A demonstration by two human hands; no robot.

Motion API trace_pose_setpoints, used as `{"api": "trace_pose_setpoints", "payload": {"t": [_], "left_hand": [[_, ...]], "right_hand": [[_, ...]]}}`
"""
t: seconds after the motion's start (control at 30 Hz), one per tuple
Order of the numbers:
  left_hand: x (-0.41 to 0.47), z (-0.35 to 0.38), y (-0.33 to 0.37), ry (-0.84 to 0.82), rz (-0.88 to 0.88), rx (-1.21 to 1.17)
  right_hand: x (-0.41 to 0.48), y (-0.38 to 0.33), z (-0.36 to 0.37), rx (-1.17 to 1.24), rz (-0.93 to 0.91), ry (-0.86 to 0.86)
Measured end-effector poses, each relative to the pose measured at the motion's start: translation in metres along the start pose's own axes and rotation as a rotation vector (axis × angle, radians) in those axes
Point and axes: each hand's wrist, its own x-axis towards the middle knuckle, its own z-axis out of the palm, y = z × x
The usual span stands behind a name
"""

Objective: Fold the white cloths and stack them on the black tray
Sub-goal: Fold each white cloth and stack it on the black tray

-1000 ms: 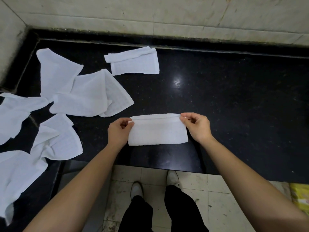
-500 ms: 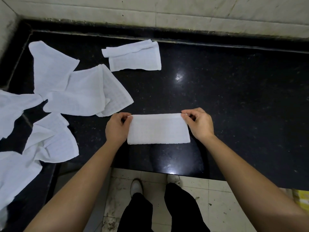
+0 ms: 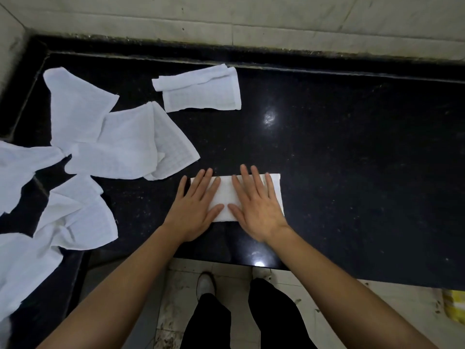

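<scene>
A white cloth [image 3: 226, 195] folded into a narrow rectangle lies flat on the black counter [image 3: 352, 159] near its front edge. My left hand [image 3: 195, 205] rests palm-down on its left half and my right hand [image 3: 256, 205] palm-down on its right half, fingers spread, thumbs almost touching. Both hands press on it without gripping. Another folded white cloth [image 3: 201, 90] lies further back near the wall. Several unfolded white cloths [image 3: 120, 142] are scattered at the left. I see no separate black tray.
A tiled wall [image 3: 251, 18] runs along the back of the counter and its left corner. Below the front edge are a tiled floor, my legs and a shoe [image 3: 206, 283]. A yellow object [image 3: 454, 308] sits on the floor at the right.
Both hands let go of the cloth's upper corners and now lie flat on top of it, closer together. The cloth lies flat in the same place.
</scene>
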Motion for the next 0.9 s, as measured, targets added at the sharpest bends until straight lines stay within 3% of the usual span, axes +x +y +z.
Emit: {"api": "trace_pose_setpoints", "payload": {"t": [0.07, 0.53, 0.77, 0.83, 0.9], "left_hand": [[-0.001, 0.003, -0.010, -0.053, 0.023, 0.049], [-0.006, 0.001, -0.007, -0.096, -0.001, 0.041], [-0.040, 0.022, 0.031, -0.021, -0.185, -0.018], [-0.044, 0.023, 0.033, -0.039, -0.209, -0.012], [-0.048, 0.024, 0.034, -0.045, -0.228, -0.017]], "right_hand": [[0.000, 0.011, 0.006, -0.025, -0.011, -0.078], [-0.008, 0.029, -0.001, -0.052, 0.005, -0.137], [-0.017, 0.032, -0.008, -0.100, -0.002, -0.185], [-0.021, 0.030, -0.015, -0.070, 0.069, -0.177], [-0.033, 0.027, -0.021, 0.082, 0.278, -0.061]]}}
